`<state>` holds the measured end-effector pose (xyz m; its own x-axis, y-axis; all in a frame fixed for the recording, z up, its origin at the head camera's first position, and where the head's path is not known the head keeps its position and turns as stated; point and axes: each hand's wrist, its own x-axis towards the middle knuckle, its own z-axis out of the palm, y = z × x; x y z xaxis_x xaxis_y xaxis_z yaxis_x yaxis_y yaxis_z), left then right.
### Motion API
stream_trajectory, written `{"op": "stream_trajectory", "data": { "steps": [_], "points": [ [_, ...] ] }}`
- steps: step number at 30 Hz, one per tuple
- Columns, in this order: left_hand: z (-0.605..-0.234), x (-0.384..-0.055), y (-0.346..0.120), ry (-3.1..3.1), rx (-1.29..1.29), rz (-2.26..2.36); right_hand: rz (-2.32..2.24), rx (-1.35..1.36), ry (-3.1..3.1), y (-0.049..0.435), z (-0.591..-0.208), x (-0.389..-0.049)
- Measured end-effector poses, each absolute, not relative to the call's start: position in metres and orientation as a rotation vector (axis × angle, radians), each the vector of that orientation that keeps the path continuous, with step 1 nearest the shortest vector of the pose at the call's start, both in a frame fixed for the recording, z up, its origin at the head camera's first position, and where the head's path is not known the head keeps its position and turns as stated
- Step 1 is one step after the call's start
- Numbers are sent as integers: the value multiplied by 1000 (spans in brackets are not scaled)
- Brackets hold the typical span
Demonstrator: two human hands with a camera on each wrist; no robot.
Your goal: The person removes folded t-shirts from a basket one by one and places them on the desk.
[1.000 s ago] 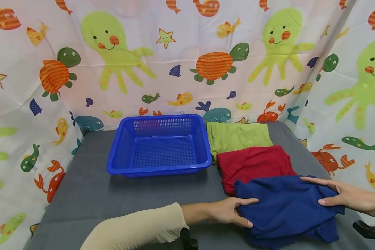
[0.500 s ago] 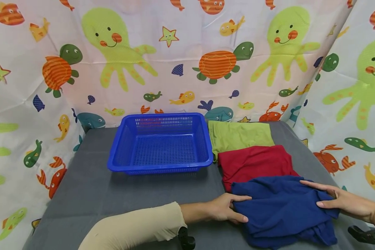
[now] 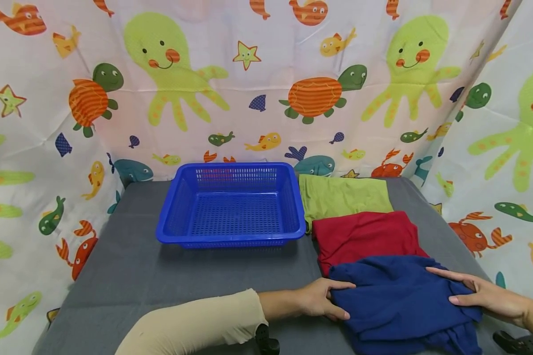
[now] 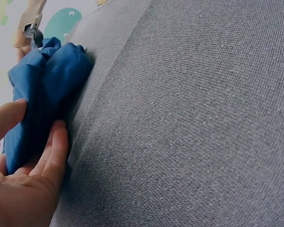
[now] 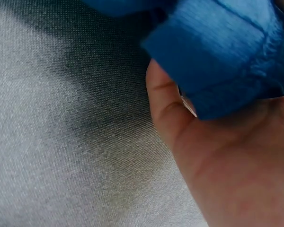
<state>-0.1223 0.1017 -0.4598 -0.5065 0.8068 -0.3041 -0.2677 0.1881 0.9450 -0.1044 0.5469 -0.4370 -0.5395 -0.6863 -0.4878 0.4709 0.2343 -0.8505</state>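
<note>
A folded blue garment (image 3: 401, 303) with a crumpled top lies at the front right of the table in the head view. My left hand (image 3: 317, 297) holds its left edge; in the left wrist view the thumb lies over the fabric and the fingers are tucked beneath it. On the opposite side my right hand (image 3: 493, 296) grips the right edge, thumb on top. The right wrist view shows a stitched hem (image 5: 246, 85) over that palm, with some fingers hidden by the cloth. Behind it, a folded red cloth (image 3: 368, 239) is partly covered by the blue one.
A folded lime-green cloth (image 3: 344, 195) lies behind the red one. Left of it stands a blue plastic basket (image 3: 231, 239) with perforated walls and nothing in it. The grey-covered table (image 3: 129, 276) is bordered by a sea-animal print curtain (image 3: 257, 79) at the back and sides.
The blue garment has shifted slightly left with both hands on it, mostly between the first two frames. The whole view has also drifted a little as the head moved.
</note>
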Motion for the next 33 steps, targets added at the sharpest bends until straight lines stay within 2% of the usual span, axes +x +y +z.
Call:
{"op": "stream_trajectory", "data": {
  "steps": [27,33],
  "points": [
    [-460,-130,93,1449,499,1446,-1433,-183,1588,552,-424,-119],
    [-461,-130,86,1423,544,1460,-1294,-146,1794,553,-416,-126]
  ]
}}
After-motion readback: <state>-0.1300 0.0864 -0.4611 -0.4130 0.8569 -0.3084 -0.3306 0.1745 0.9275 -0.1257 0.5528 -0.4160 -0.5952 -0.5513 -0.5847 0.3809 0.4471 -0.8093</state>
